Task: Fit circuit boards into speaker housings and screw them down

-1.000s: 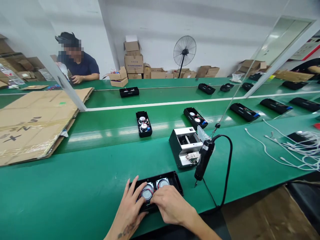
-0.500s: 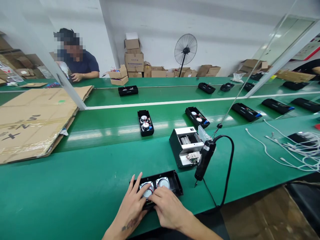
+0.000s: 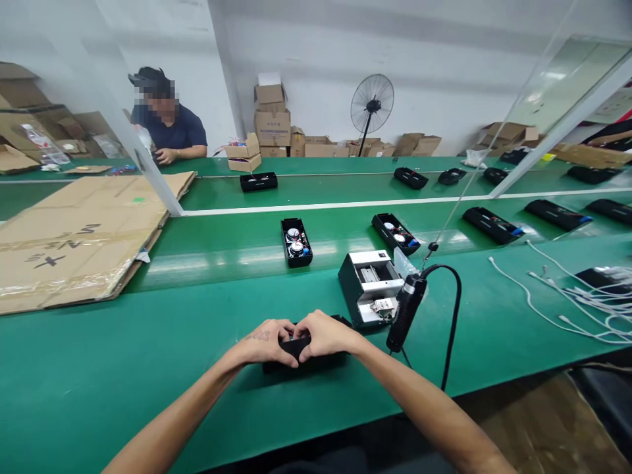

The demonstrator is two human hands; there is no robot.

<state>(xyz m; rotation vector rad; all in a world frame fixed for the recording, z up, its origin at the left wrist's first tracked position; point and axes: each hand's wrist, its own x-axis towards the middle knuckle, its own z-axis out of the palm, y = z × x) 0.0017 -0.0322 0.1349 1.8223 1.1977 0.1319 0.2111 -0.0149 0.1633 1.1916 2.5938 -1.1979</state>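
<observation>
Centrally, a black rectangular plastic speaker housing [image 3: 316, 361] is lain on the green tabletop [image 3: 148, 368], mostly hidden beneath both hands, left hand [image 3: 266, 342] and right hand [image 3: 323, 334] curled closed over its top, fingers [image 3: 288, 351] pressed on it.

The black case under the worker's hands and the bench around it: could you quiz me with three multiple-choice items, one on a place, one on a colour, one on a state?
1. Where does the hanging black screwdriver sit from the black case?
A. To its right
B. To its left
C. Behind the fan

2. What colour is the bench top?
A. Grey
B. Green
C. Blue

3. How do the hands meet the case?
A. Both lifted clear
B. One only
C. Both pressed on top

Answers: 1 A, it hangs beside the right hand. 2 B, green throughout. 3 C, the left hand and right hand cover it.
</observation>
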